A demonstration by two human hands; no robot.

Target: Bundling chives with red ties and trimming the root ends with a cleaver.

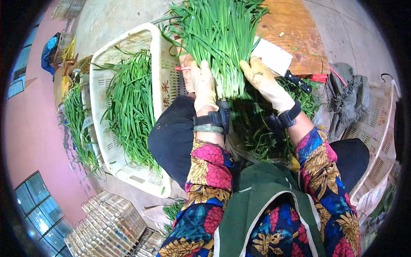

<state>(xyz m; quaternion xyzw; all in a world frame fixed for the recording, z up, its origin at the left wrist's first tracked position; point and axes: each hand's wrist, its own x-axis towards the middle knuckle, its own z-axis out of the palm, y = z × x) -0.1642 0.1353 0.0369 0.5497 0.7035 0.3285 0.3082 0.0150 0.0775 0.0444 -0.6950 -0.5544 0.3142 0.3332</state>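
Note:
A large bunch of garlic chives (222, 47), with long flat green leaves and pale stem ends toward me, lies on a wooden board (299, 25). My left hand (204, 85), in a cream glove, presses its left side near the stems. On the opposite side, my right hand (265, 81), gloved alike, cups the stem ends, thumb and fingers against them. Parts of the fingers are hidden by leaves. Just right of the bunch, a cleaver with a wide pale blade (274, 55) and black handle (298, 81) rests on the board's edge.
To the left stands a white plastic crate (97, 73) with more chives (132, 98) inside. Loose leaf scraps (261, 141) lie below my hands. At right are a grey sack (349, 90) and another crate (376, 124). Stacked crates (109, 222) stand at lower left.

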